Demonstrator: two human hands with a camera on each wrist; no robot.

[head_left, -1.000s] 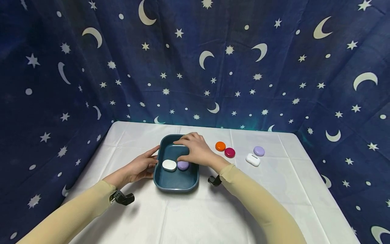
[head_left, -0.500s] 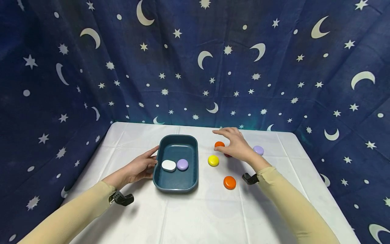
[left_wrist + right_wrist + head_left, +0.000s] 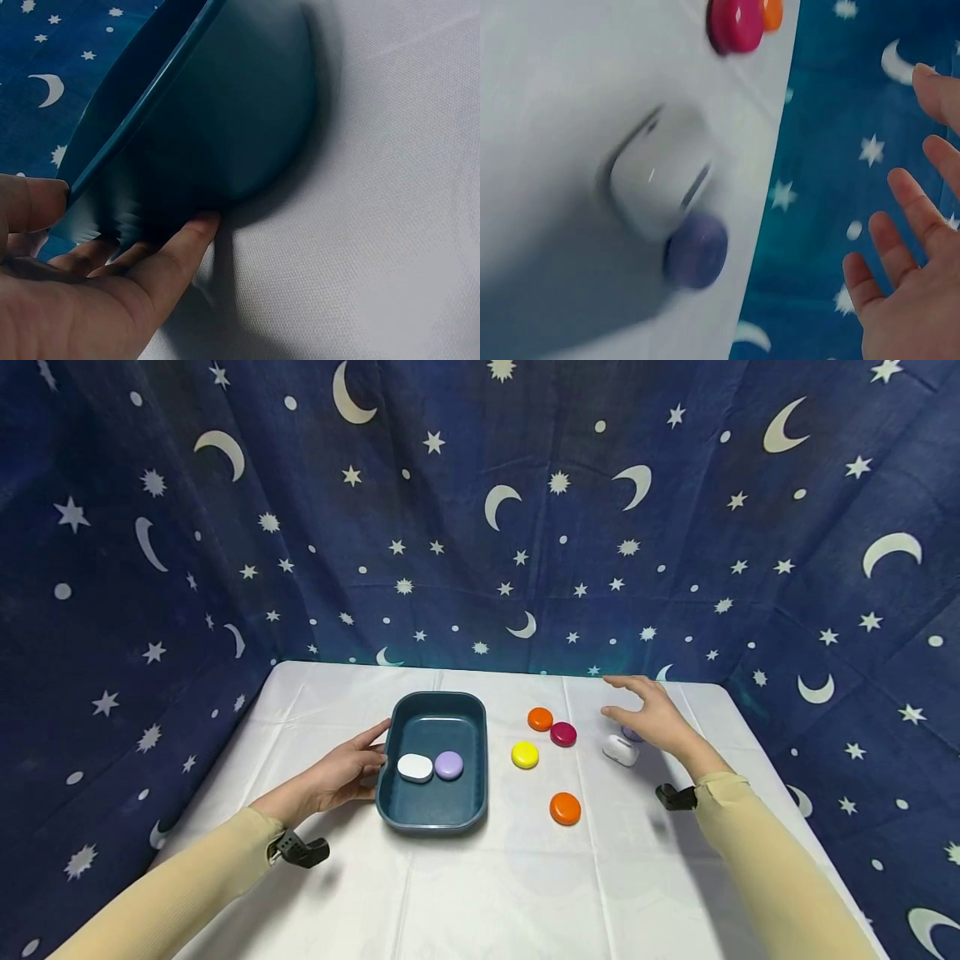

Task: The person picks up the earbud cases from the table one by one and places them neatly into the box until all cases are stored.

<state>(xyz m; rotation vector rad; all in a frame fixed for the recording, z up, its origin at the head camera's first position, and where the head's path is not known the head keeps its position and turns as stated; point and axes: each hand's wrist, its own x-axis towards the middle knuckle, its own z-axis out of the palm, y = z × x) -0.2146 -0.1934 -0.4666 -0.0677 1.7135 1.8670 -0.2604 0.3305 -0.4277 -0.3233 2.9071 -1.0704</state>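
Left hand (image 3: pixel 341 774): fingers straight, touching the box (image 3: pixel 432 818) at its left side.
Right hand (image 3: pixel 656 720): fingers spread and free, above the case (image 3: pixel 618 751) and a purple disc (image 3: pixel 697 251).
In the box: white oval (image 3: pixel 416 767), lilac disc (image 3: pixel 448 766).
Surface (image 3: pixel 480 893): carries the box, also yellow disc (image 3: pixel 525 755), crimson disc (image 3: pixel 563 734), two orange discs (image 3: pixel 565 808).

Lettering, brands and numerals: none legible on any surface. Printed signs: pictorial only, on the dark blue cloth (image 3: pixel 450 485), a repeat of pale crescent moons, pointed stars and round dots, visible in the head view and both wrist views. Unread marking: dark strokes on the white rounded object (image 3: pixel 619 752), too small in the head view, too blurred in the right wrist view.
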